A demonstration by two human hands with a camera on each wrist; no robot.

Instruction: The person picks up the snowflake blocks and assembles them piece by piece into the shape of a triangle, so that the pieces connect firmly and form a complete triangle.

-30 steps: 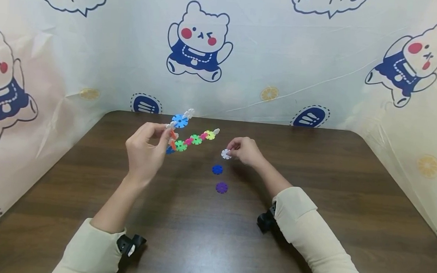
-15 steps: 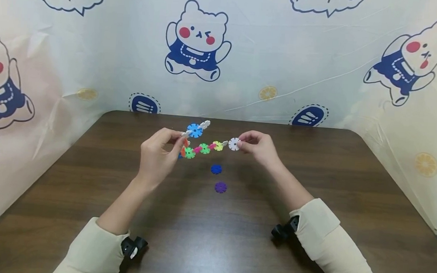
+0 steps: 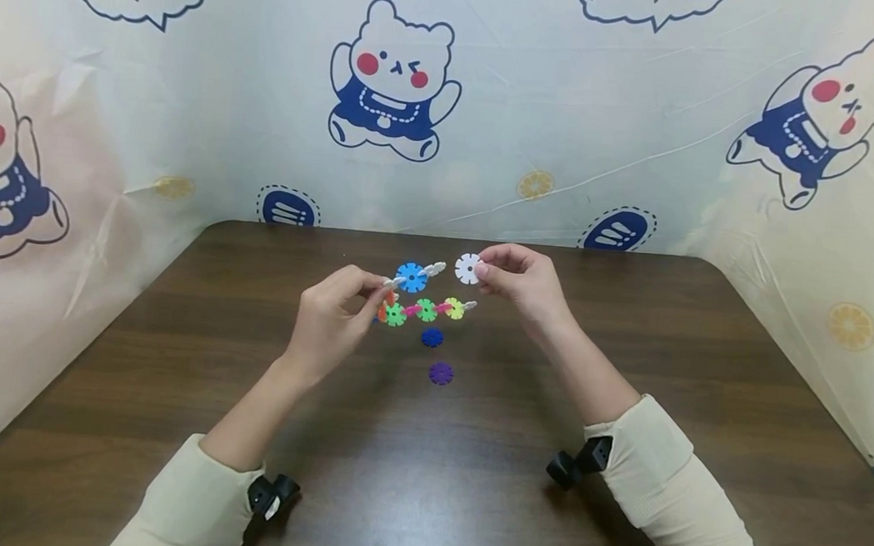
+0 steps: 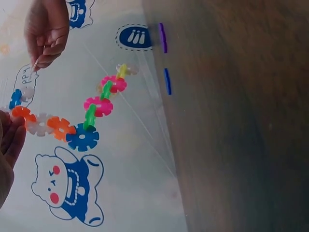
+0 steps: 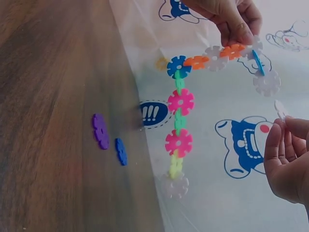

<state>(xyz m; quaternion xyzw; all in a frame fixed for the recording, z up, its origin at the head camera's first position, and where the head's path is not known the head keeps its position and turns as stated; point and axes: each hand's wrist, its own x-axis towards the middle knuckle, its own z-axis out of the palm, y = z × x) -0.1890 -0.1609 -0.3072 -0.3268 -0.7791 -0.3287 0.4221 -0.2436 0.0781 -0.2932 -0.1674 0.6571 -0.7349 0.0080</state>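
Note:
My left hand [image 3: 332, 325] pinches a chain of interlocking snowflake discs [image 5: 181, 102] between thumb and fingers, near a white and an orange disc. The chain bends like a U: one arm has green, pink and yellow discs and ends in white, and the shorter arm has a light-blue disc [image 3: 411, 277] ending in white. A loose white snowflake disc [image 3: 466, 268] is pinched by its edge in my right hand [image 3: 529, 291]. It sits just apart from the white disc at the short arm's end. Both hands are raised above the table.
On the brown table [image 3: 425, 473] lie a dark-blue disc [image 3: 432, 337] and a purple disc [image 3: 441, 373], flat, below the chain. A patterned sheet [image 3: 523, 86] hangs behind the table's far edge. Black wrist cameras sit on both cuffs.
My right hand has lifted the white disc from the table and carried it up to the chain's short arm. My left hand has moved the chain right and slightly lower.

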